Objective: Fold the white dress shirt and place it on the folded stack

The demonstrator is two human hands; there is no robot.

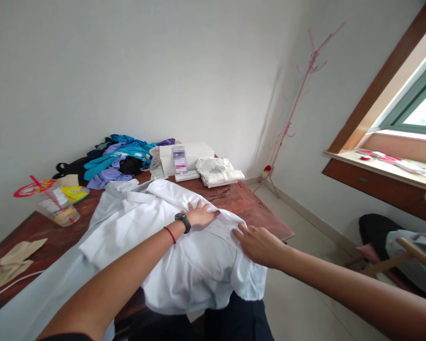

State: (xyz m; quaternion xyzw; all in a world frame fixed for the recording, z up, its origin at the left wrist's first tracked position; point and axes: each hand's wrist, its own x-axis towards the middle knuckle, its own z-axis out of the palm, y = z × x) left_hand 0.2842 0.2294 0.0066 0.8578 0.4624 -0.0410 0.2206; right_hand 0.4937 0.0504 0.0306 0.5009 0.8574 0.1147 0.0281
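A white shirt (184,255) lies spread over the near edge of a dark red wooden table (255,208), part of it hanging off the front. My left hand (199,214) lies flat on the shirt with its fingers spread; a black watch and a red string sit on that wrist. My right hand (259,244) rests on the shirt's right edge, fingers stretched out and pointing left, close to the left hand's fingertips. Neither hand grips the cloth.
A heap of blue, purple and black clothes (117,161) sits at the table's back. Beside it are a white box (186,158) and folded white garments (218,171). A plastic cup with a red lid (53,201) stands at left. A pink coat stand (298,99) fills the corner.
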